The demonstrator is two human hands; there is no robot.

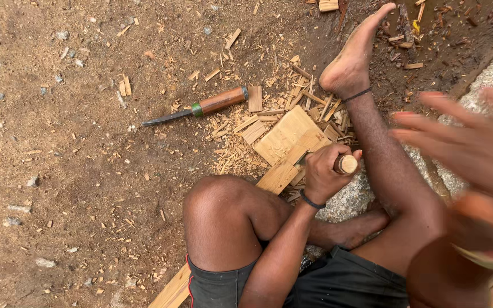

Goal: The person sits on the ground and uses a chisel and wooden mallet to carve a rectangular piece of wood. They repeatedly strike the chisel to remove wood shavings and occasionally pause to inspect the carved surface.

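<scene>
- The dirt ground (58, 188) fills most of the view, strewn with small stones and, towards the middle, a thick scatter of pale wood chips (241, 122) that lie around the workpiece.
- The person sits low on the ground, one knee bent up and the other leg stretched forward with the bare foot (352, 60) planted beyond the work; the legs flank the plank, which seems to brace it in place.
- A grey stone (346, 199) sits under the near end of the work, apparently serving as a support.
- The wooden plank (286, 145) lies between the legs, its far end a flat squared face with a notch cut in it, its long body running back under the knee.
- The right hand (475, 154) is raised close to the camera and blurred; the fingers look spread wide, and a rounded brownish object below it is too smeared to identify, so I cannot tell whether it grips anything.
- The left hand (323, 174) is closed in a fist around a wooden-handled chisel (344, 164), wrist bent down, the tool's tip set against the plank at the notch.
- A second chisel (201, 107) with a brown handle and green band lies unused on the dirt, well apart from both hands.
</scene>
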